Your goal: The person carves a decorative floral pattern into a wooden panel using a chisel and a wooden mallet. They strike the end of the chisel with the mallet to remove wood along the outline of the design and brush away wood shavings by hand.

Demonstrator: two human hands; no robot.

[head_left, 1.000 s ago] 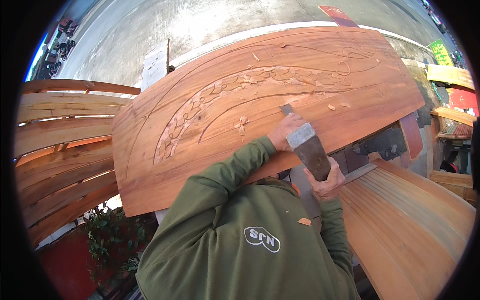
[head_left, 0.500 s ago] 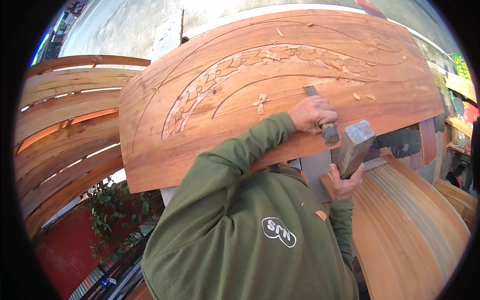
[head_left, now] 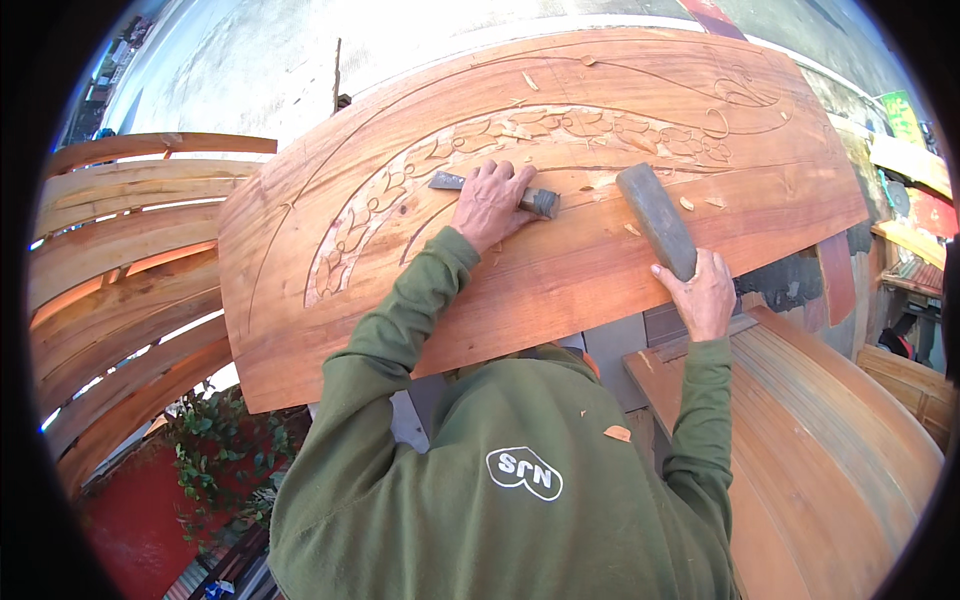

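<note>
A large arched reddish wooden panel (head_left: 600,260) lies in front of me, carved with a curved band of leaf shapes (head_left: 560,130). My left hand (head_left: 490,200) grips a metal chisel (head_left: 448,181) lying across the panel, its blade pointing left just below the carved band. My right hand (head_left: 705,295) holds the handle of a dark wooden mallet (head_left: 655,215), whose head rests over the panel to the right of the chisel's butt end. Both arms wear green sleeves.
Wood chips (head_left: 690,203) lie scattered on the panel. Curved wooden boards (head_left: 120,260) are stacked at the left, another ribbed arched piece (head_left: 830,450) lies at the lower right. Green plants (head_left: 215,450) grow below left. Pale concrete ground (head_left: 260,60) lies beyond.
My left hand has moved the chisel leftward and laid it flatter on the panel. The mallet has swung up from below the panel's edge onto its surface.
</note>
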